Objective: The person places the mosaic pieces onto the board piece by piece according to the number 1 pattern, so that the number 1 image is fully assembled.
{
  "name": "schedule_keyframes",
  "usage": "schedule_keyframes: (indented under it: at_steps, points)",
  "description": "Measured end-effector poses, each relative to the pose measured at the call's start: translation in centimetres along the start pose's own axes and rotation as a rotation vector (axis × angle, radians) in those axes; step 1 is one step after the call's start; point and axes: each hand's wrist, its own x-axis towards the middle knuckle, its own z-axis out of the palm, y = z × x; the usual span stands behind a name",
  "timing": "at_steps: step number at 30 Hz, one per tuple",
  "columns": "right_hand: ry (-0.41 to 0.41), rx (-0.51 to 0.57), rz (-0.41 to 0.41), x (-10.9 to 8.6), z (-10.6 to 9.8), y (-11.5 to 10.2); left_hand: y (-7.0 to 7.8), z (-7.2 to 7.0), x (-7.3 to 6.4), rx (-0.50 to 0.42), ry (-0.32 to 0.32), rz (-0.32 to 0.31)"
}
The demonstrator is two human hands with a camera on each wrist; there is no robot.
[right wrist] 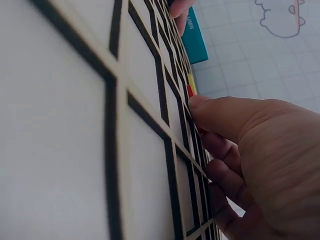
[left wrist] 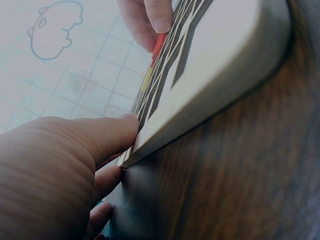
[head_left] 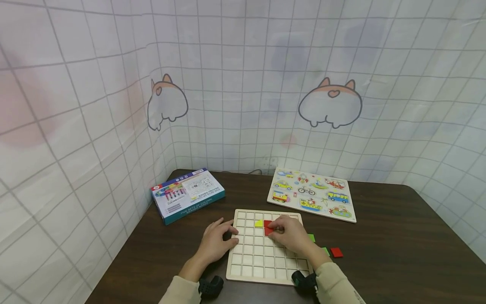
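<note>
Dark table (head_left: 387, 223), gridded cloth (head_left: 243, 139) behind: left grip (head_left: 215, 242) relaxed, right grip (head_left: 291, 234) pinches red tile (head_left: 267, 232).

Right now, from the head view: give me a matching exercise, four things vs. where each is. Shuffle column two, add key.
Column 1
1. left hand
2. yellow piece
3. vehicle picture board
4. right hand

Column 2
A. beyond the grid board, off to the right
B. fingertips at the red tiles on the grid board
C. at the grid board's left edge
D. lying on the grid board, just left of the red tiles

Pairs: 1-C, 2-D, 3-A, 4-B
</note>
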Motion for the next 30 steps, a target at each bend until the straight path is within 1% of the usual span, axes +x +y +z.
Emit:
schedule_keyframes:
  at_steps: [8, 13, 16, 23, 30]
  points:
    - [0.007, 0.005, -0.009, -0.1, 0.1, 0.0, 0.0, -0.1, 0.0, -0.003, 0.003, 0.004]
    - [0.012, 0.046, -0.004, -0.2, 0.1, 0.2, -0.1, 0.0, 0.0, 0.001, 0.001, 0.001]
    - [0.031, 0.071, 0.005, -0.4, -0.1, 0.3, -0.1, 0.0, 0.1, 0.001, -0.004, 0.001]
    - [0.070, 0.121, 0.016, -1.3, -1.3, 0.3, 0.1, 0.0, 0.1, -0.001, 0.000, -0.003]
    - [0.091, 0.106, 0.049, -3.0, -3.3, 0.3, 0.1, 0.0, 0.0, -0.005, -0.003, -0.001]
